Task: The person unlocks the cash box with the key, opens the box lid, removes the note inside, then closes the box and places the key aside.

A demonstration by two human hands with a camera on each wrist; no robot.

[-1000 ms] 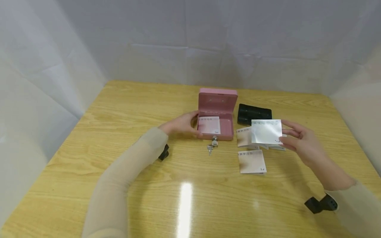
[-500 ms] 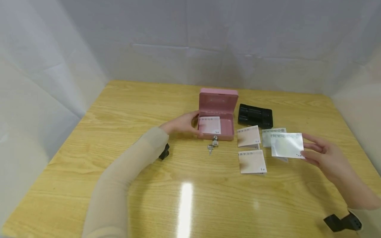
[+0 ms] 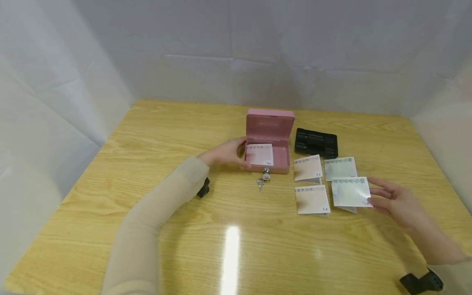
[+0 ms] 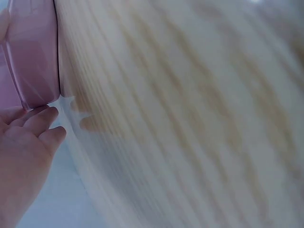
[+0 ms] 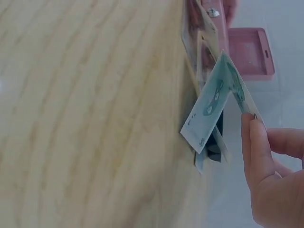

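Pinched at its edge by the right hand [image 3: 396, 200], the green note [image 3: 350, 191] should settle flat, just beside the pink note [image 3: 312, 199]; left hand [image 3: 225, 153] steadies the box [image 3: 268, 141], fingers relaxed.

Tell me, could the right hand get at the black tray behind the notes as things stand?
Probably yes: the black tray lies uncovered beyond the folded notes, though the right hand now pinches a green note.
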